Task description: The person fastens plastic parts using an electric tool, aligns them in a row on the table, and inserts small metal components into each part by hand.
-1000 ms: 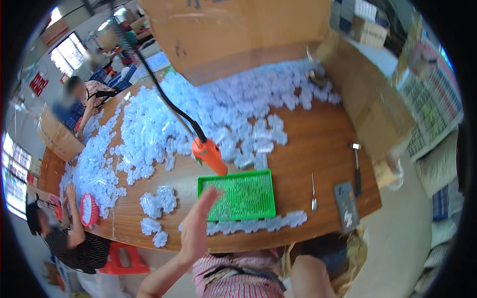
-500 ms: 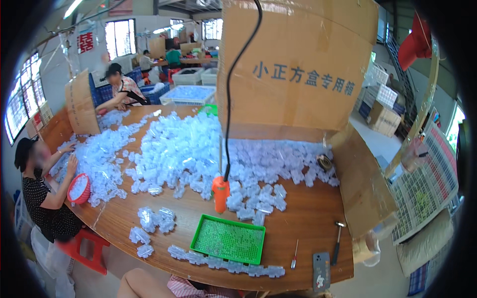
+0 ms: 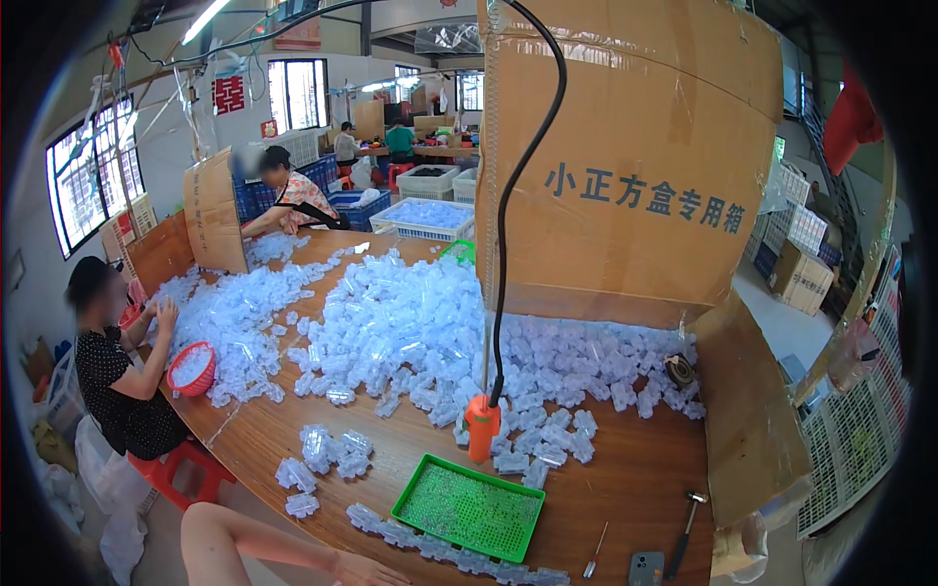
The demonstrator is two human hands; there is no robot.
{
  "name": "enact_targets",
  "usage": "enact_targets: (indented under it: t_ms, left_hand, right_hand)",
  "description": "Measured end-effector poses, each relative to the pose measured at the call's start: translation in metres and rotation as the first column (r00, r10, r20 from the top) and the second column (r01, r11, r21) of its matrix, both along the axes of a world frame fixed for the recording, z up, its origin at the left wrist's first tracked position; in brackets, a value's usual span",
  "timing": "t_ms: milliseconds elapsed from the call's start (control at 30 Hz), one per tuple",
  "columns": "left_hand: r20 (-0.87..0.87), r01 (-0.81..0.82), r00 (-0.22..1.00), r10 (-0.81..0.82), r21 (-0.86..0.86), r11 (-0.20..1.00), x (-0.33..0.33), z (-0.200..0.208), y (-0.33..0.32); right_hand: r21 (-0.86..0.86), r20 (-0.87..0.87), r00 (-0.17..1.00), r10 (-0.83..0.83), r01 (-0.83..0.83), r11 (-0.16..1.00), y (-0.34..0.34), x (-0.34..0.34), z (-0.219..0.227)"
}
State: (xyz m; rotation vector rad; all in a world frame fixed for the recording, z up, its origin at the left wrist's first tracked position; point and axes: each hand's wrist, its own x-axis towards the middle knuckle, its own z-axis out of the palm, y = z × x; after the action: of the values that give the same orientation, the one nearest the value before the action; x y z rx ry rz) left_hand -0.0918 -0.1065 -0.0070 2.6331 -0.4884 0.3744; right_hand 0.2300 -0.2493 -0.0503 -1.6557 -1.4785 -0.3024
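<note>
My left arm (image 3: pixel 259 545) comes in bent at the lower left. My left hand (image 3: pixel 363 570) lies at the lower edge of the view, by the table's near edge, its back showing and its fingers stretched out but partly cut off. It holds nothing that I can see. Nearest to it is a row of clear plastic pieces (image 3: pixel 396 532) along the table's front. Behind that row sits a green mesh tray (image 3: pixel 528 527) holding many tiny clear bits. An orange-bodied tool (image 3: pixel 482 430) hangs on a black cable just beyond the tray. My right hand is out of view.
A large heap of clear plastic pieces (image 3: pixel 391 317) covers the table's far half, before a tall cardboard sheet (image 3: pixel 625 127). A screwdriver (image 3: pixel 595 552), phone (image 3: pixel 646 567) and hammer (image 3: pixel 687 532) lie right. A co-worker (image 3: pixel 117 366) sits left beside a red basket (image 3: pixel 192 369).
The whole view has shifted, so the table appears farther right and lower. My left forearm and hand now show at the bottom. The left co-worker's hands have risen off the heap.
</note>
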Motion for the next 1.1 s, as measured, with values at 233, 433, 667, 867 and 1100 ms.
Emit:
enact_targets:
  t_ms: [233, 433, 667, 867, 1100]
  left_hand:
    - [0.047, 0.135, 0.99, -0.134, -0.03, 0.99, 0.037, -0.033, 0.038]
    - [0.047, 0.359, 0.932, -0.358, -0.018, 0.933, 0.071, -0.037, 0.069]
    - [0.001, 0.474, 0.881, -0.474, -0.036, 0.88, 0.078, -0.05, 0.052]
    - [-0.041, 0.355, 0.933, -0.358, -0.054, 0.933, 0.012, -0.055, 0.004]
    - [0.028, 0.141, 0.989, -0.142, 0.018, 0.99, -0.017, -0.038, -0.006]
  right_hand:
    - [0.037, 0.092, 0.979, -0.183, 0.18, 0.983, -0.001, -0.008, 0.0]
    - [0.023, 0.009, 0.984, -0.18, 0.18, 0.983, -0.003, -0.007, -0.004]
    - [0.544, -0.536, 0.743, 0.4, -0.058, 0.837, 0.006, -0.041, 0.176]
    - [0.912, -0.189, 0.095, 0.977, -0.353, 0.211, -0.048, -0.124, 0.294]
    - [0.891, -0.015, -0.115, 0.993, -0.452, -0.039, -0.045, -0.151, 0.291]
